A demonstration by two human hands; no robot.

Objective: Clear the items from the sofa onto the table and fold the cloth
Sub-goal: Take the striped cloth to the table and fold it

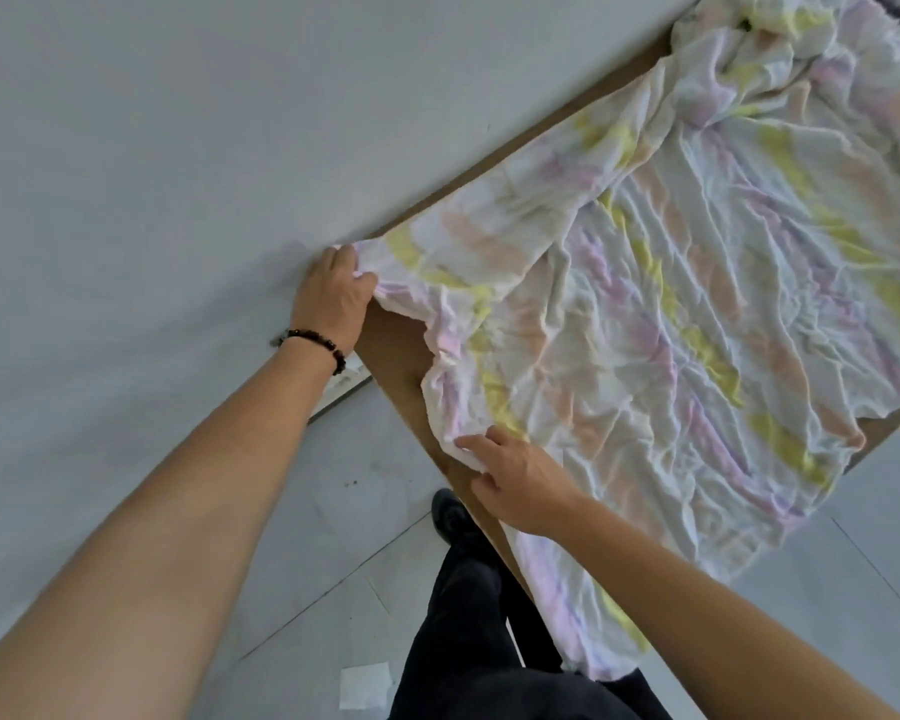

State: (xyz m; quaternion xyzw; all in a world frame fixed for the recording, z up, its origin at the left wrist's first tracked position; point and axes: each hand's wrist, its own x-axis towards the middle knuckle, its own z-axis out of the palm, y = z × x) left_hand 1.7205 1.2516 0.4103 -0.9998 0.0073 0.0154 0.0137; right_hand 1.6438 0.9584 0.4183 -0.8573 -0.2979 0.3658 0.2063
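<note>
Trousers (468, 641), dark, and dark shoe (450, 514) nearest, standing on pale grey floor (333, 537). Cloth (671, 304), crumpled, white with pastel yellow, pink and orange streaks, spread over brown table (396, 340); near edge hangs over table side toward floor. Right hand (515, 480) closed on cloth's near edge, fingers pinching bunched fabric. Left hand (336, 298), beaded bracelet (315, 345) on wrist, gripping cloth corner at table's far corner against white wall (178, 122). Bare brown strip of table showing between hands.
</note>
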